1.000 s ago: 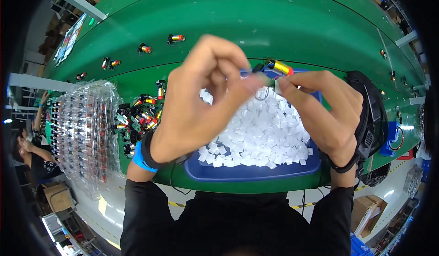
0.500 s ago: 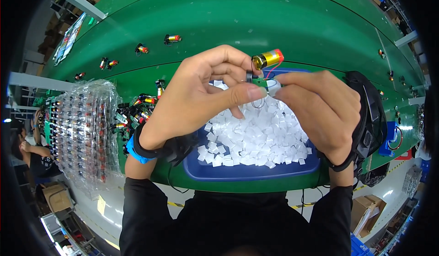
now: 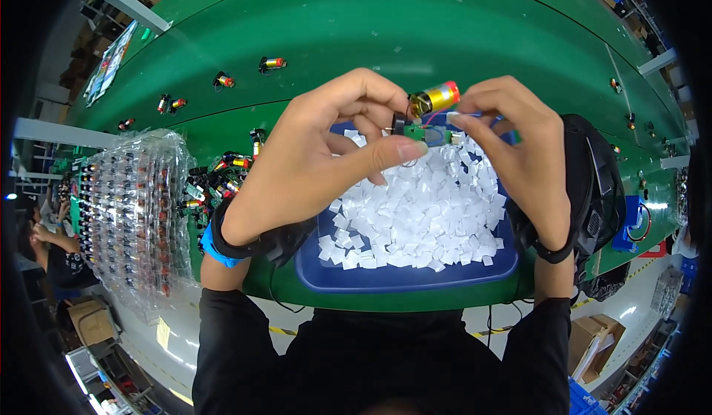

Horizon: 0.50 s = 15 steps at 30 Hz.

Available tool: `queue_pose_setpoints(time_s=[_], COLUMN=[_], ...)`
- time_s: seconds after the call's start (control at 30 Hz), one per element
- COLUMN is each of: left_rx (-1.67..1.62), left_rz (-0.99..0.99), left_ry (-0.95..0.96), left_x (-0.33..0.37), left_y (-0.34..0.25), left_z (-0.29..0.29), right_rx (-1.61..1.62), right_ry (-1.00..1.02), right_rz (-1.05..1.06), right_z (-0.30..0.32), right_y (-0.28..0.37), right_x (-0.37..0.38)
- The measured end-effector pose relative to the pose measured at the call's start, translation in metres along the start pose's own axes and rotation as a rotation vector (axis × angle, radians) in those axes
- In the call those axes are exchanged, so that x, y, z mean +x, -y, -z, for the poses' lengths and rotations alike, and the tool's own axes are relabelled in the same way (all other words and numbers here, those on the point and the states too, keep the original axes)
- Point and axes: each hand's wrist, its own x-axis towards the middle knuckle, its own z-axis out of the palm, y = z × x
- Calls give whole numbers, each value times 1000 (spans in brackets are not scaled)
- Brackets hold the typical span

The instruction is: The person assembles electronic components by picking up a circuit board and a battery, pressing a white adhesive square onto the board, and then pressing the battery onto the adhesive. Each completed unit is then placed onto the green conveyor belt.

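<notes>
My left hand (image 3: 315, 148) is closed, with thumb and fingers pinching a small green circuit board (image 3: 426, 134). A black round part (image 3: 399, 124) sits at the board's left end. Above the board, joined to it by thin wires, is a gold cylindrical battery (image 3: 434, 100) with a red end. Just right of the board, my right hand (image 3: 512, 129) has its thumb and fingers bent but apart, with nothing visible between them. Beneath both hands, many small white slips (image 3: 415, 226) lie heaped in a blue tray (image 3: 356, 283).
Left of the tray are a pile of similar board-and-battery assemblies (image 3: 222, 181) and stacked clear plastic trays (image 3: 133, 215) filled with more. Several assemblies (image 3: 224, 80) are scattered farther back on the green table (image 3: 334, 22). A black bag (image 3: 593, 185) lies at the right. Another person (image 3: 52, 244) is at far left.
My right hand has drawn away from the board and its fingers have opened. The white piece it pinched against the board's right end no longer shows there. My left hand keeps its hold.
</notes>
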Motion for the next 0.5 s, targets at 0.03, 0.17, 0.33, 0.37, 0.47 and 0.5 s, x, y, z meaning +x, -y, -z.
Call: queue_pose_setpoints(time_s=[0.03, 0.17, 0.33, 0.37, 0.47, 0.5], left_rx=[-1, 30, -74, -58, -3, 36], left_rz=[2, 10, 39, 6, 2, 29], left_ry=[3, 19, 165, 195, 273, 318], left_x=[0, -3, 0, -1, 0, 0], left_y=[0, 0, 7, 8, 4, 1], left_z=[0, 3, 5, 5, 5, 5], right_rx=[-83, 314, 672, 675, 681, 671], right_ry=[17, 38, 171, 217, 308, 306], right_rz=[21, -124, -150, -128, -85, -105], right_z=[-3, 14, 0, 0, -2, -2], right_y=[-1, 23, 16, 13, 9, 11], right_x=[-1, 1, -4, -3, -4, -5])
